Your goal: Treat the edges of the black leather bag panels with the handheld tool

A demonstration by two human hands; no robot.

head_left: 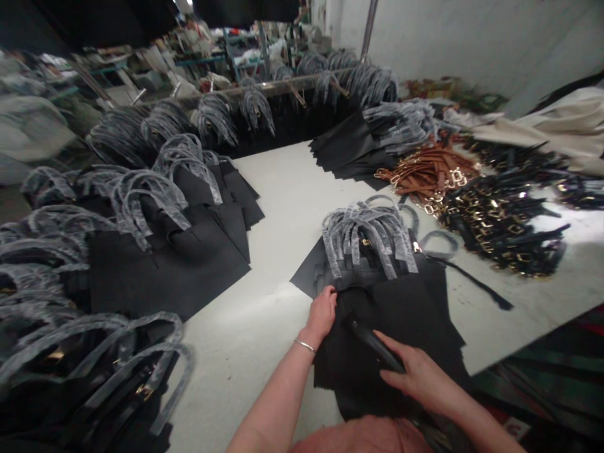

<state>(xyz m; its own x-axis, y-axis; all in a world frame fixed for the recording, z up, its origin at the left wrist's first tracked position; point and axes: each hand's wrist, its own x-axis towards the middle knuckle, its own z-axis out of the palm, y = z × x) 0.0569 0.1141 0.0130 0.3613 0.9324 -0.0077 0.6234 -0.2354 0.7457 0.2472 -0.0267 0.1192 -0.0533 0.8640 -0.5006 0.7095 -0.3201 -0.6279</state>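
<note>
A stack of black bag panels (415,314) lies in front of me, fanned out with ragged, overlapping edges. At the upper left of the top panel, the fingers of my left hand (323,309) are curled over its edge, beside a dark curved strip. My right hand (418,374) is closed around a smooth, thick black strap, which looks like a bag handle (375,343). The strap slants up and left across the panels. Just beyond, plastic-wrapped handles (368,233) arch over the far end of the stack.
More panels with wrapped handles (160,258) fill the table's left side. Brown straps with gold buckles (429,170) and a heap of black buckled straps (504,220) lie at right. Behind the white table (278,182) runs a rail hung with wrapped handles (214,116).
</note>
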